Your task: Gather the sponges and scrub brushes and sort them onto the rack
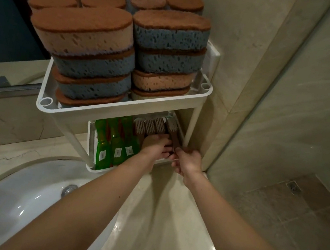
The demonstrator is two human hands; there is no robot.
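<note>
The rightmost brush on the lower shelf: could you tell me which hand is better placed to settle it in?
Probably the right hand: it already holds that brush by its handle.

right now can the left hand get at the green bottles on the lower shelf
Probably yes. The left hand is already inside the lower shelf, resting on the brush handles right beside the green bottles. The shelf's front is open and nothing sits between hand and bottles; the top tray overhangs but leaves room.
</note>
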